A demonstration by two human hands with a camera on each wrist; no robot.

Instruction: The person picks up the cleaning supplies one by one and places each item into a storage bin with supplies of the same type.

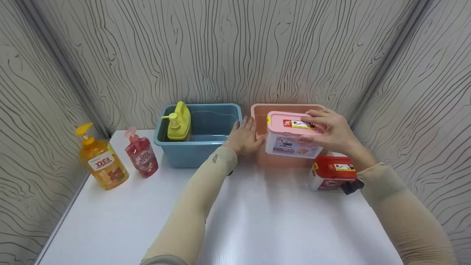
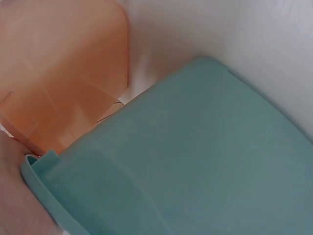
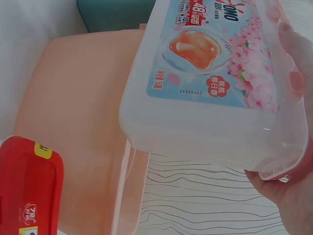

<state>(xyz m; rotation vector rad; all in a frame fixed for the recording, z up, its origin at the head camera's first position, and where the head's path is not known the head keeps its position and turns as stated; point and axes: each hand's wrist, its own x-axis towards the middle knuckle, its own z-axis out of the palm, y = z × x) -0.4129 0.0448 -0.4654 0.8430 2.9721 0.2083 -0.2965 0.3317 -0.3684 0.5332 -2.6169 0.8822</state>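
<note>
My right hand (image 1: 333,130) grips a white laundry pod box with a pink lid (image 1: 294,134) by its right end, fingers on the lid and thumb at the front. In the head view the box overlaps the pink bin (image 1: 263,151); in the right wrist view its blue label (image 3: 210,54) faces the camera. My left hand (image 1: 243,138) has its fingers straight and spread between the two bins, at the right rim of the blue bin (image 1: 195,154). Only part of that hand shows in the left wrist view, beside the blue bin's rim (image 2: 41,191).
Inside the blue bin, at its left end, stands a yellow-green pump bottle (image 1: 179,125). Left of it are a pink pump bottle (image 1: 143,156) and an orange one (image 1: 105,165). A red-lidded pod box (image 1: 331,175) sits under my right wrist. A patterned wall (image 1: 220,51) rises behind the bins.
</note>
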